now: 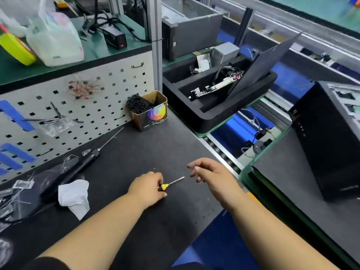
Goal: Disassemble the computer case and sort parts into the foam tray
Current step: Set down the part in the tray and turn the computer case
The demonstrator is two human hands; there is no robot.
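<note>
My left hand (pixel 149 187) grips the yellow-and-black handle of a small screwdriver (pixel 171 184) on the black work mat, its shaft pointing up and to the right. Just right of the shaft tip hovers my right hand (pixel 210 173), fingers loosely curled and holding nothing. The black foam tray (pixel 212 112) stands behind on the conveyor; it holds a circuit board (pixel 214 86), cables, metal parts and a dark side panel (pixel 259 69) leaning in it. A black computer case (pixel 329 137) stands at the right on a green-edged pallet.
An electric screwdriver (pixel 78 164) and a white cloth (pixel 75 195) lie at the left of the mat, by a pegboard (pixel 81 110). A small cardboard box (pixel 153 112) of black ties stands at the back. Another grey case (pixel 191 24) sits behind the tray.
</note>
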